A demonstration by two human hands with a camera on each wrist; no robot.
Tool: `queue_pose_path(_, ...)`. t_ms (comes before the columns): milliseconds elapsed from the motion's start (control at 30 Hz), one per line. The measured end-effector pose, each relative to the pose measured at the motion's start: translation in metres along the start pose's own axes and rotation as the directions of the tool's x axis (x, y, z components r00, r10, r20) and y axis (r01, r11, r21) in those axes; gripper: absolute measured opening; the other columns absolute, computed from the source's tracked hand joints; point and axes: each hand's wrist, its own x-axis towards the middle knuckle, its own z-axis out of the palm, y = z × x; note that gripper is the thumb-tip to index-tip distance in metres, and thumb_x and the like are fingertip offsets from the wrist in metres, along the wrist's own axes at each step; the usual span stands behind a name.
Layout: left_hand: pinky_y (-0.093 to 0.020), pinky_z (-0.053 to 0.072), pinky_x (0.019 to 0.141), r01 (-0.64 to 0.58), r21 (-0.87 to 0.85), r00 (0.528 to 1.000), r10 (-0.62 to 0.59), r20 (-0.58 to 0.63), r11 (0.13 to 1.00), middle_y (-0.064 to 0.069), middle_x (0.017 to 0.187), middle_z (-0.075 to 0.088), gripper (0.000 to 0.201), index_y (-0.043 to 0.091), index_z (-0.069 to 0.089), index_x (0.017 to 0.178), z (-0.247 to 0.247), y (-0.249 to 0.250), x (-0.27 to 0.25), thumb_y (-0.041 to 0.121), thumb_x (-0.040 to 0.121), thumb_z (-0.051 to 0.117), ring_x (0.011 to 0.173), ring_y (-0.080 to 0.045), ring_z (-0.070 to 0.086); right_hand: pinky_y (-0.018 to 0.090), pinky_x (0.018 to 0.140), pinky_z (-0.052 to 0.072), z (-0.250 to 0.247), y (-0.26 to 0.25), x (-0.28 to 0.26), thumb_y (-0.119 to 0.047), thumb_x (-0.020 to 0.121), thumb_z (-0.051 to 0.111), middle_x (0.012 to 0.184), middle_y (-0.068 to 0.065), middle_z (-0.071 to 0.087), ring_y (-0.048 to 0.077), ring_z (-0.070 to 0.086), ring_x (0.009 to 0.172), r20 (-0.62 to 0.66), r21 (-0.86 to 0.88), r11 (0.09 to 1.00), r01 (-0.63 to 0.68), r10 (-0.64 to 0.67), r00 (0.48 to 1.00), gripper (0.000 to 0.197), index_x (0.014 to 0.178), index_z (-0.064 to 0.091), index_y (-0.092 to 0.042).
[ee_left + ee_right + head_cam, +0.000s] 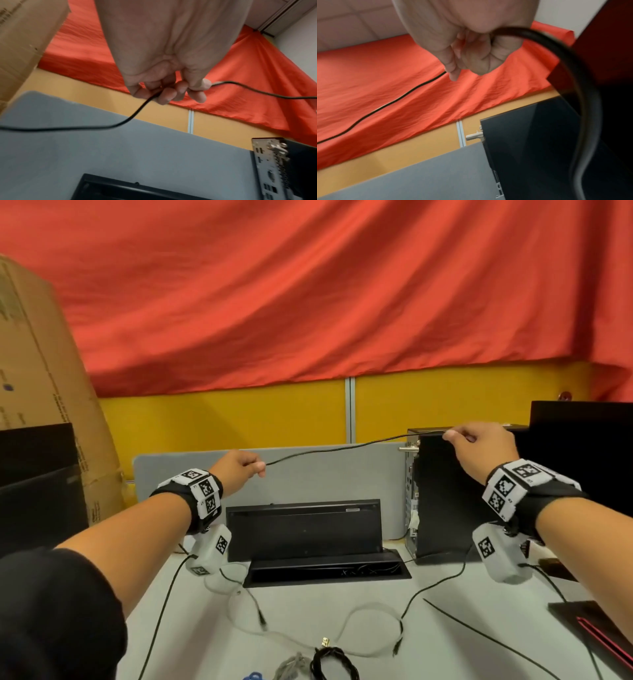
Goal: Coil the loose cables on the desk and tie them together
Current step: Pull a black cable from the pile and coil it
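A thin black cable (329, 449) stretches in the air between both raised hands, above the desk. My left hand (251, 465) pinches one part of it, fingers curled round the cable (140, 108), which trails down to the left. My right hand (460, 436) pinches it higher up on the right, beside the black computer tower (442, 498); the cable (388, 105) runs through the fist and loops down close to the lens. On the desk lie a coiled black cable (334, 662), a loose whitish cable (359, 614) and another black cable (431, 587).
A black cable tray (325, 568) with its raised lid sits mid-desk before a grey partition (308, 474). A cardboard box (44, 392) stands at left, a black monitor (582, 433) at right. A long black zip tie (486, 638) and a dark flat object (596, 628) lie front right.
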Motion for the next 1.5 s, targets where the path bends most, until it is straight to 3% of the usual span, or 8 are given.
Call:
queue_pose_path(133, -0.028, 0.032, 0.057, -0.018, -0.031, 0.997, 0.015, -0.081, 0.999, -0.002, 0.058, 0.040, 0.029, 0.018, 0.065, 0.075, -0.003, 0.002, 0.002, 0.022, 0.100, 0.052, 0.055, -0.017, 0.036, 0.033, 0.075, 0.047, 0.000, 0.015, -0.006, -0.028, 0.093, 0.058, 0.082, 0.005, 0.067, 0.026, 0.062, 0.085, 0.086, -0.057, 0.992, -0.117, 0.121, 0.989, 0.019, 0.088, 0.072, -0.016)
queue_pose_path(233, -0.027, 0.039, 0.057, -0.067, -0.040, 0.996, 0.064, -0.066, 0.997, 0.000, 0.058, 0.040, 0.027, 0.018, 0.066, 0.078, 0.005, 0.025, 0.001, 0.024, 0.100, 0.051, 0.056, -0.016, 0.038, 0.039, 0.087, 0.052, 0.007, 0.003, -0.015, -0.018, 0.091, 0.056, 0.104, 0.012, 0.068, 0.032, 0.062, 0.099, 0.291, -0.291, 0.942, -0.166, 0.253, 0.923, 0.022, 0.107, 0.070, -0.013)
queue_pose_path(533, -0.019, 0.030, 0.052, -0.317, -0.071, 0.941, 0.323, 0.101, 0.946, 0.000, 0.059, 0.047, 0.021, 0.015, 0.068, 0.079, 0.061, 0.103, -0.001, 0.020, 0.097, 0.056, 0.052, -0.008, 0.038, 0.027, 0.096, 0.040, 0.050, -0.113, -0.059, -0.028, 0.095, 0.053, 0.135, 0.003, 0.056, 0.018, 0.053, 0.122, 0.573, 0.075, 0.983, 0.168, -0.180, 0.799, 0.050, 0.143, 0.041, -0.019)
queue_pose_path(733, -0.027, 0.032, 0.058, -0.256, -0.060, 0.938, 0.263, 0.227, 0.965, -0.008, 0.065, 0.046, 0.025, 0.029, 0.069, 0.074, 0.044, 0.094, -0.003, 0.036, 0.095, 0.057, 0.060, -0.020, 0.037, 0.024, 0.061, 0.047, 0.044, -0.096, -0.049, -0.033, 0.093, 0.059, 0.073, -0.004, 0.065, 0.011, 0.058, 0.065, 0.429, -0.094, 0.982, 0.165, -0.110, 0.896, 0.022, 0.099, 0.075, -0.019)
queue_pose_path(900, -0.028, 0.035, 0.060, -0.096, 0.033, 0.979, 0.088, 0.182, 0.995, -0.008, 0.067, 0.045, 0.026, 0.028, 0.068, 0.075, 0.016, 0.047, -0.003, 0.033, 0.097, 0.055, 0.062, -0.021, 0.039, 0.025, 0.064, 0.045, 0.019, -0.047, -0.029, -0.032, 0.091, 0.061, 0.077, 0.001, 0.069, 0.016, 0.060, 0.067, 0.213, -0.232, 0.972, 0.038, 0.013, 0.977, 0.017, 0.089, 0.075, -0.022)
queue_pose_path(1200, -0.025, 0.030, 0.053, 0.035, 0.123, 0.994, -0.047, 0.094, 0.992, 0.002, 0.054, 0.042, 0.026, 0.016, 0.070, 0.079, -0.002, -0.002, -0.011, 0.026, 0.098, 0.056, 0.051, -0.014, 0.034, 0.021, 0.046, 0.039, 0.006, 0.025, -0.022, -0.029, 0.091, 0.061, 0.069, 0.001, 0.063, 0.018, 0.057, 0.059, 0.023, -0.329, 0.922, -0.203, 0.223, 0.975, 0.015, 0.079, 0.070, -0.026)
queue_pose_path(1400, -0.023, 0.039, 0.047, 0.074, 0.059, 0.997, -0.076, 0.030, 0.996, 0.001, 0.053, 0.038, 0.029, 0.013, 0.068, 0.077, 0.007, 0.004, -0.012, 0.027, 0.098, 0.054, 0.049, -0.015, 0.037, 0.027, 0.056, 0.050, 0.008, 0.029, -0.035, -0.025, 0.089, 0.060, 0.077, 0.004, 0.066, 0.021, 0.060, 0.064, 0.129, -0.424, 0.870, -0.253, 0.335, 0.933, 0.012, 0.086, 0.071, -0.023)
queue_pose_path(1500, -0.026, 0.031, 0.050, -0.020, 0.050, 0.999, 0.018, 0.042, 0.999, 0.001, 0.053, 0.039, 0.029, 0.013, 0.067, 0.075, 0.022, 0.023, -0.011, 0.025, 0.098, 0.055, 0.050, -0.014, 0.034, 0.031, 0.073, 0.052, 0.016, 0.008, -0.046, -0.016, 0.089, 0.052, 0.108, 0.008, 0.069, 0.027, 0.064, 0.090, 0.310, -0.476, 0.871, -0.125, 0.299, 0.903, 0.028, 0.112, 0.069, -0.021)
